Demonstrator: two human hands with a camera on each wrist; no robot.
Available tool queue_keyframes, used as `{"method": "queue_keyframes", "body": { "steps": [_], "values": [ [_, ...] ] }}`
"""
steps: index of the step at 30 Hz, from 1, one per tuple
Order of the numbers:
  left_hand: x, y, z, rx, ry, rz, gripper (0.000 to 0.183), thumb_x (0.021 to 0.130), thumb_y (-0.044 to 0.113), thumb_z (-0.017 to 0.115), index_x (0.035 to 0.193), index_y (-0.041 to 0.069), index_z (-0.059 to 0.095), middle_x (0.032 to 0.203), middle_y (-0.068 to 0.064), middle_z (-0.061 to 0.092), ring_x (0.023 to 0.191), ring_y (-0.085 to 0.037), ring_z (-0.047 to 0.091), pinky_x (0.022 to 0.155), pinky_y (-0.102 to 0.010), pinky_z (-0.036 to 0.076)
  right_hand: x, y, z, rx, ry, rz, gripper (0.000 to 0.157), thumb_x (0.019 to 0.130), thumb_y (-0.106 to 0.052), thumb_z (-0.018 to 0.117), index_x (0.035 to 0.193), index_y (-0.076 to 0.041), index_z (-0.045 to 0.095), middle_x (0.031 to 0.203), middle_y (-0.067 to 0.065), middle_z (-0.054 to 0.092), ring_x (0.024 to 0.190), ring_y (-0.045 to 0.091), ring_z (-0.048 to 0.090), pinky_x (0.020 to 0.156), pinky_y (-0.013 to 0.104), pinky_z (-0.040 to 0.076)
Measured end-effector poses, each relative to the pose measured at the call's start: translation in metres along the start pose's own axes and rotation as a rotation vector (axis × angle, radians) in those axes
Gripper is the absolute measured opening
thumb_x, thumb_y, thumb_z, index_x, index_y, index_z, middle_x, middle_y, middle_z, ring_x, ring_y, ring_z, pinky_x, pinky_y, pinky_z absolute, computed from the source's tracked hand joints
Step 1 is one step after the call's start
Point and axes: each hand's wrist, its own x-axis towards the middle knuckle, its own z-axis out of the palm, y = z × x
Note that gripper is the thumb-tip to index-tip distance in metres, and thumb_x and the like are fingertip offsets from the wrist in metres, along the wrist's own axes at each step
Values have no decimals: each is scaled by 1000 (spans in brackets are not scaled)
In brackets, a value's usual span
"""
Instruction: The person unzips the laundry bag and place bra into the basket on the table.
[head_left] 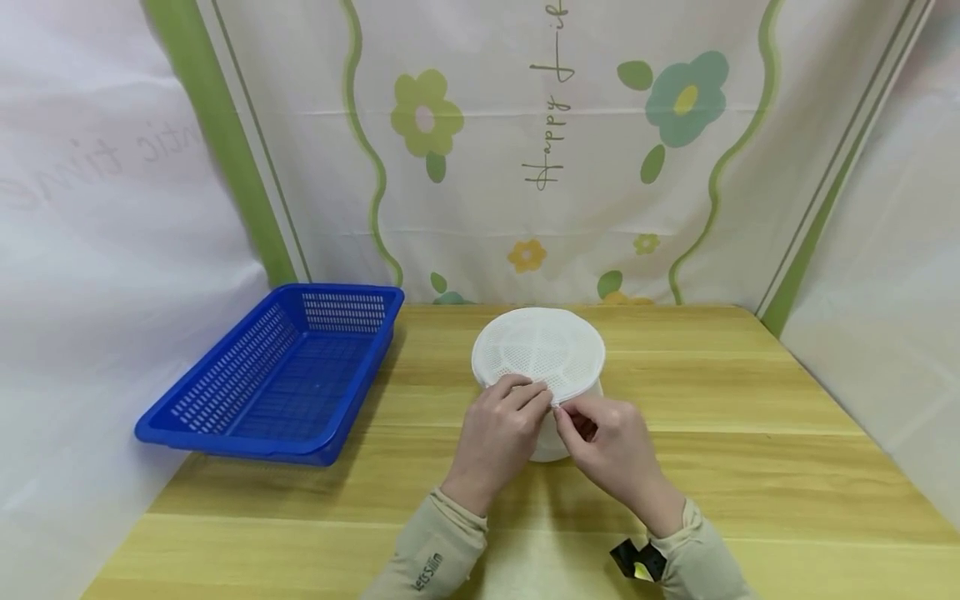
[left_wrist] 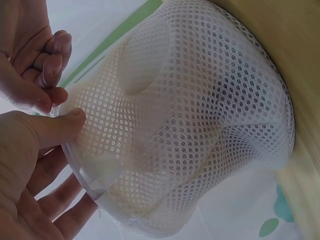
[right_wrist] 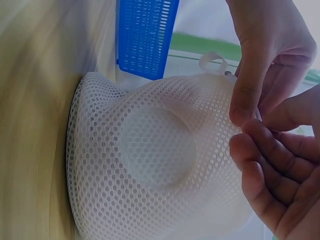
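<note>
A white round mesh laundry bag [head_left: 538, 346] stands upright on the table, its flat lid facing up. My left hand [head_left: 495, 437] grips the near edge of the rim, thumb on the mesh side [left_wrist: 145, 115] and fingers over the lid. Right beside it, my right hand [head_left: 611, 442] pinches the same edge between thumb and forefinger. The fingertips hide whatever small part of the edge they hold. Through the mesh a pale rounded shape [right_wrist: 157, 145] shows inside; its kind is unclear. A small white fabric loop [right_wrist: 212, 61] sticks out at the rim.
To the left, a blue plastic basket [head_left: 330, 417] with slotted walls stands on the wooden table [head_left: 750, 467]. Behind the table hangs a white cloth [head_left: 480, 192] printed with flowers, and similar cloth walls close both sides. A black strap piece [head_left: 637, 558] sits at the right wrist.
</note>
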Motion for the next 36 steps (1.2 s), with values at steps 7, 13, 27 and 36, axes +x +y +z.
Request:
{"method": "queue_keyframes", "body": {
  "steps": [7, 13, 27, 36],
  "values": [
    [-1, 0, -2, 32, -1, 0, 9, 83, 6, 78, 88, 14, 79, 97, 5, 74, 93, -15, 65, 85, -26, 52, -1, -1, -2, -19, -14, 21, 16, 78, 4, 68, 73, -11, 67, 63, -14, 53, 52, -3, 46, 44, 14, 40],
    [0, 0, -2, 57, 4, 14, 9, 82, 7, 78, 87, 15, 79, 95, 6, 73, 92, -14, 65, 83, -24, 53, -1, 0, -3, -38, -15, 28, 16, 78, 2, 68, 72, -13, 67, 62, -15, 52, 51, -4, 45, 43, 14, 39],
    [-1, -2, -3, 18, -2, -10, 13, 84, 2, 75, 89, 13, 80, 97, 3, 74, 92, -16, 65, 82, -26, 54, -1, 1, -4, -77, 39, 71, 20, 77, 3, 69, 68, -15, 67, 59, -16, 52, 49, -4, 44, 41, 15, 37],
    [-1, -2, -2, 30, 17, 9, 9, 83, 4, 77, 86, 12, 77, 94, 4, 73, 91, -14, 65, 80, -24, 54, -1, 1, -2, -67, 38, 93, 21, 78, 4, 68, 69, -15, 66, 59, -16, 51, 49, -3, 44, 42, 15, 38]
  ]
}}
